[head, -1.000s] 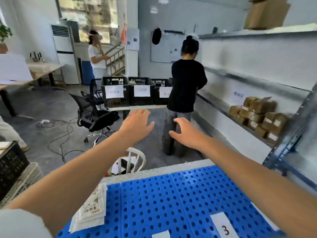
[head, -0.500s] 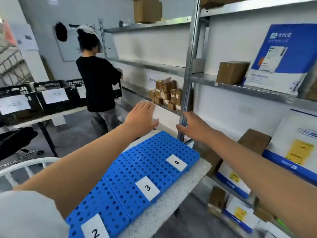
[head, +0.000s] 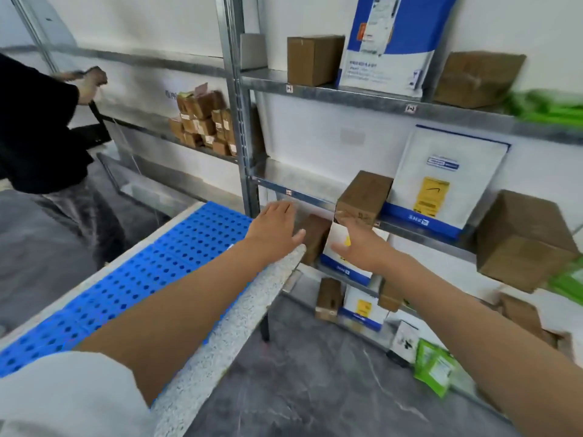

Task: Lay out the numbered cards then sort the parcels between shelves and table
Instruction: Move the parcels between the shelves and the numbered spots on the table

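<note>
Left hand (head: 277,225): flat, palm down, fingers straight and close together, holding nothing. It hovers over the far corner of the bench (head: 227,326), just past the end of the blue mat (head: 142,272).

Right hand (head: 359,244): spread, fingers straight, out past the bench edge toward the rack. Fingertips sit at the lower front edge of the mid box (head: 362,197). Blur there, so contact cannot be told. Nothing gripped.

Mid box: brown carton, tilted, at the front lip of the middle shelf (head: 303,195), just beside a white-and-blue mailer (head: 441,178) leaning on the back wall. Big box (head: 520,241) sits further right on the same level, tilted, corner hanging over the front edge.

Shelf above: top box (head: 312,59) upright near the front edge, tall mailer (head: 388,42) beside it, then another carton (head: 476,78).

Lower shelf, behind the hands: low box (head: 315,234) upright near the post (head: 239,121), with a white mailer just beside it, partly hidden by the right hand. Below that are more small cartons and mailers. Green bags (head: 435,370) stand at the bottom shelf's front edge.

Bench corner comes close to the post. A wedge of grey floor (head: 299,389) shows between the bench's speckled long edge and the shelf fronts, narrow at the corner and widening toward the camera. The mat stops short of that edge, leaving a speckled strip.

Left of the post, the next bay holds a stack (head: 202,121) of small cartons. Another person (head: 38,130) in a black sleeve stands there, well apart from both hands.
</note>
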The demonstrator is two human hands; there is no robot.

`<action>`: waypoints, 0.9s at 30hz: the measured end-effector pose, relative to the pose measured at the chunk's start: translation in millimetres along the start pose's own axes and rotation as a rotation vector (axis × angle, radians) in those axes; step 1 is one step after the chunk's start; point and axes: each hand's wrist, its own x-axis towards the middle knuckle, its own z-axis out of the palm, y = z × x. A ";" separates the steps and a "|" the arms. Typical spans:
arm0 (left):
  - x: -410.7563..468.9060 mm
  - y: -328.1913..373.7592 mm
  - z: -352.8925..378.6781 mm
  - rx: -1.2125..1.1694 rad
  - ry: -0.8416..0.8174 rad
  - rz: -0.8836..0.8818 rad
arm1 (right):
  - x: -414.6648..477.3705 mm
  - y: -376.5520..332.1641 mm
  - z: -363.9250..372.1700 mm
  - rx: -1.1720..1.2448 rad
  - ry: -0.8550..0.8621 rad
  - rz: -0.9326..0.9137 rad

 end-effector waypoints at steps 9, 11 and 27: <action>56.0 -5.9 119.1 0.002 -0.174 0.006 | 85.2 65.9 69.9 0.070 -0.158 0.132; 79.5 -10.5 147.6 -0.021 -0.176 -0.003 | 112.8 81.5 84.6 0.057 -0.194 0.143; 173.1 6.0 406.8 -0.180 -0.521 -0.270 | 259.1 236.9 267.1 0.068 -0.437 0.229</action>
